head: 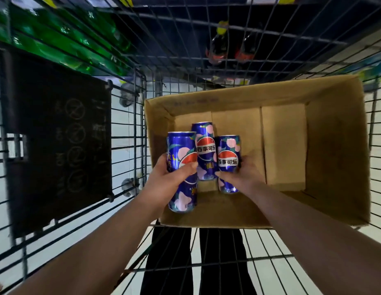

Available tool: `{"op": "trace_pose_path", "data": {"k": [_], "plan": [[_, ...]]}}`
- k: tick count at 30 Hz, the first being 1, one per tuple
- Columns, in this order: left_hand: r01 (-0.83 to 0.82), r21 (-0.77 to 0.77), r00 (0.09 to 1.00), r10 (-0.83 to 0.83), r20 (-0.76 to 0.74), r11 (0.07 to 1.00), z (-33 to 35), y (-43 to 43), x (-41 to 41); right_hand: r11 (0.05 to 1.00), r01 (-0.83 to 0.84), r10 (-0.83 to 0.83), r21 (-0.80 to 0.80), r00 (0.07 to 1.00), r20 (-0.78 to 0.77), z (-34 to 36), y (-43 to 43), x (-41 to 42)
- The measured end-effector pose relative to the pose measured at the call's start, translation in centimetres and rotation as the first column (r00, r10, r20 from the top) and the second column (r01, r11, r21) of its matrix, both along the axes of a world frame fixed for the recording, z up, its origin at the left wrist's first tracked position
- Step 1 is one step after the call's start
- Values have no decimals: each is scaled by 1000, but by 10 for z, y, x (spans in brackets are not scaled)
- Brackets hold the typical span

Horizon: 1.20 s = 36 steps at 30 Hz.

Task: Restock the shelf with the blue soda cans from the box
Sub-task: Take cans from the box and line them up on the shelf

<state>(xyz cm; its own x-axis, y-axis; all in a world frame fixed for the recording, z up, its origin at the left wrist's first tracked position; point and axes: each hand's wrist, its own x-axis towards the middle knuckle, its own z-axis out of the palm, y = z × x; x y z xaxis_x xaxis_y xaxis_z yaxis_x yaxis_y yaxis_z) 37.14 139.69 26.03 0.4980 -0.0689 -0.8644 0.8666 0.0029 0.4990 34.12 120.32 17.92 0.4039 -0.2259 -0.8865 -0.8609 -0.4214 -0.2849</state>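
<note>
An open cardboard box sits in a wire shopping cart. Three tall blue soda cans with a red, white and blue logo are at its left side. My left hand grips the nearest can, lifted over the box's left edge. My right hand wraps around a second can inside the box. A third can stands upright between them on the box floor, touching both. The rest of the box floor is bare cardboard.
The wire cart surrounds the box, with a dark folded flap on its left. Beyond the cart's far end are green bottles at upper left and dark bottles with red labels on a low shelf. Dark trouser legs show below.
</note>
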Motion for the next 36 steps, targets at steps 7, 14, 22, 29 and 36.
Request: {"op": "trace_pose_path", "data": {"k": [7,14,22,29,36], "plan": [[24,41,1000,-24,13,999,9,14,-2,995,93,-95,38,994,49,12,-6,0],[60,-26,996,-58,68,998,64,14,4,957,258,-274,132,955,117,106,-21,-5],[169,-70,963,-149,226,983,162,9,16,916,351,-395,195,875,281,243,-4,-18],[220,-127,902,-152,404,967,244,9,21,909,373,-414,187,750,516,348,32,-25],[218,-178,864,-104,493,960,308,36,-5,908,349,-403,233,567,718,435,62,-55]]}}
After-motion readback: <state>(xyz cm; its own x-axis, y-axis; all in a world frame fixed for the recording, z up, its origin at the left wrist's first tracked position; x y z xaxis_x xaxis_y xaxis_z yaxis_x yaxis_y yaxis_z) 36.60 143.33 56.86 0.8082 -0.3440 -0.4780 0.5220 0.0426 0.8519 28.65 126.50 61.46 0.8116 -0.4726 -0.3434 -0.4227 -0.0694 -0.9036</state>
